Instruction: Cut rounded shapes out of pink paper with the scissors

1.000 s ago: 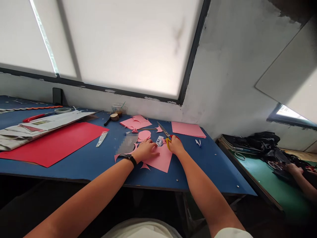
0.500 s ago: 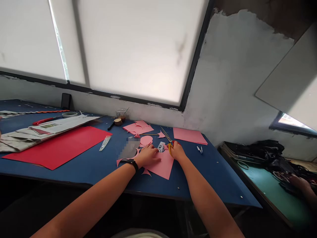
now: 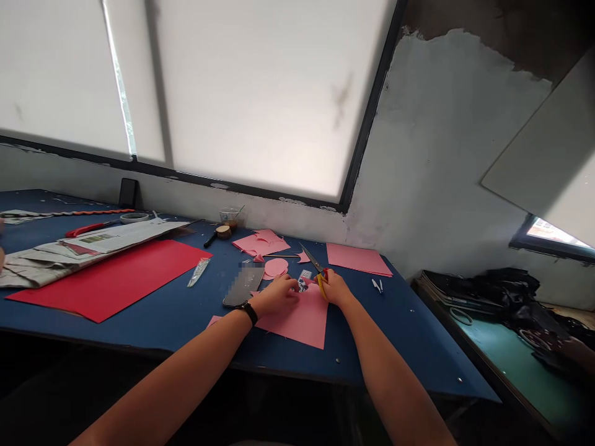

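My left hand, with a dark band on its wrist, has bent fingers on a sheet of pink paper and seems to grip its upper edge. By those fingertips a small black-and-white printed piece shows partly, the rest of it covered. My right hand is closed round the red and yellow handles of a pair of scissors. The blades point up and left, away from me, just beyond the paper. Pink paper circles lie beyond my left hand, beside a phone-like dark slab, partly blurred.
Pink scraps and a pink sheet lie at the back of the blue table. Red paper and folded newspapers are on the left. A plastic cup stands by the wall. Another person's hand is at far right.
The pink paper has turned and come slightly toward me, now overlapping more of the printed piece. My left fingers have curled in. The scissors remain in my right hand.
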Motion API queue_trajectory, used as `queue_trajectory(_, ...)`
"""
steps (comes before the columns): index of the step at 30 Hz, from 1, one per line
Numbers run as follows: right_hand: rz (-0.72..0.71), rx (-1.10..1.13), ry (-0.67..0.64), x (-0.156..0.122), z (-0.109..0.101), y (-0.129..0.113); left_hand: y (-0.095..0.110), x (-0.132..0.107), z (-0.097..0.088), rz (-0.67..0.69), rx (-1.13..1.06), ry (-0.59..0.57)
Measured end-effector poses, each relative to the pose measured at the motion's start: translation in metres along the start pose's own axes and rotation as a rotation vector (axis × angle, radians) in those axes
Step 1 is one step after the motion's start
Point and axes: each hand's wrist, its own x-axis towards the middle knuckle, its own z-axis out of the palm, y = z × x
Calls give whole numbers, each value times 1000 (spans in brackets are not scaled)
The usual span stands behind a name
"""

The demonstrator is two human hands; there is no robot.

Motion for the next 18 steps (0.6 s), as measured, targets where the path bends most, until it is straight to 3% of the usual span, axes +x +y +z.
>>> queue_trajectory(10,-123,238,-103,-14,-2,-17,-8,0,-5,119,-191,98)
queue_trajectory(18,-56,516,-155,-7,-6,-7,-11,1,-7,122,-206,194)
